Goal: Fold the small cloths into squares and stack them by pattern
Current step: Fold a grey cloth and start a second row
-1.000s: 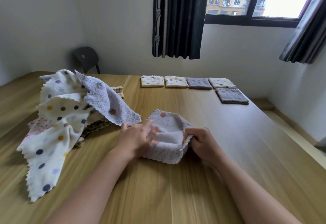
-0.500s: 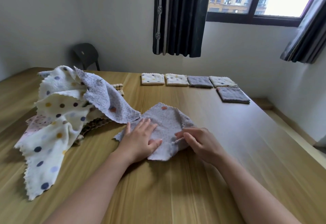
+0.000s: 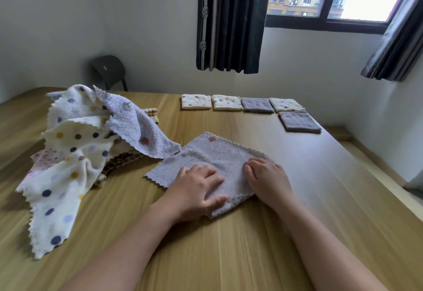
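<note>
- Here, in the head view, the left hand lies palm-down with fingers spread on the near part of the grey dotted cloth; it presses and grips nothing.
- The right hand also rests flat on the cloth's right side, fingers extended, holding nothing.
- The cloth lies spread on the wooden table, just in front of the person, and its far-left corner touches the heap of unfolded cloths.
- Risk: its right edge looks rucked under the right hand, so a fold made now would likely come out crooked.
- Risk: a cloth from the heap could be dragged along where they meet.
- The folded squares sit well apart at the far edge.
- No brand, label or writing is legible anywhere.
</note>
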Tool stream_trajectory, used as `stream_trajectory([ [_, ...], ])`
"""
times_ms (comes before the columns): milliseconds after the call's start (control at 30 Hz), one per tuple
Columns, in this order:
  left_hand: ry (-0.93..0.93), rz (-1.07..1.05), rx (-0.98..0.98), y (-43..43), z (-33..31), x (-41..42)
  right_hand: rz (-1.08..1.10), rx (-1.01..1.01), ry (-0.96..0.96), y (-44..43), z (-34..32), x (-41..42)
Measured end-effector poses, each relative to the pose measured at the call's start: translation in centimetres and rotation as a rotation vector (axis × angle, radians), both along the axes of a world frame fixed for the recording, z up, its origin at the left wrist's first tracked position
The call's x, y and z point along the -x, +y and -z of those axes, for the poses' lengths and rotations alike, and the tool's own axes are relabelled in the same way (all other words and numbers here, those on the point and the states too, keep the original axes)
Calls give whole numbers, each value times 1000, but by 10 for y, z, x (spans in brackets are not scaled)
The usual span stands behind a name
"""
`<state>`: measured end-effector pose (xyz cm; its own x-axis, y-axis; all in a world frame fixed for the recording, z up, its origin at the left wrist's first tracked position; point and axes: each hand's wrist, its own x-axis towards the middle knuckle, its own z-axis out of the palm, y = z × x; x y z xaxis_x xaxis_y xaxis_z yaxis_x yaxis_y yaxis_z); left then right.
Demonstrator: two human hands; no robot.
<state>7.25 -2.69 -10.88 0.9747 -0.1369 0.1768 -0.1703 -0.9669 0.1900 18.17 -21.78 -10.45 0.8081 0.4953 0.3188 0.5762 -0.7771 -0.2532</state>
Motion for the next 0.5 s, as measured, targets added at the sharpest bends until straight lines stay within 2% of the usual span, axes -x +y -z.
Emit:
stream_trajectory([
  [67, 3, 0, 67, 9, 4, -1, 154, 95, 32, -4, -2, -2],
  [167, -218, -26, 222, 14, 3, -1, 359, 223, -21, -8, -9, -1],
  [233, -243, 3, 246, 8, -3, 2, 424, 268, -63, -7, -12, 1],
  [300, -166, 81, 191, 0, -4, 6, 362, 161, -95, -8, -10, 2],
  [400, -161, 183, 183, -5, -2, 5, 72, -76, 23, -9, -6, 0],
  [433, -173, 202, 211, -7, -4, 5, 13, -67, 61, -10, -5, 1],
  [500, -188, 220, 265, -6, -5, 7, 33, 3, 57, -12, -4, 1],
])
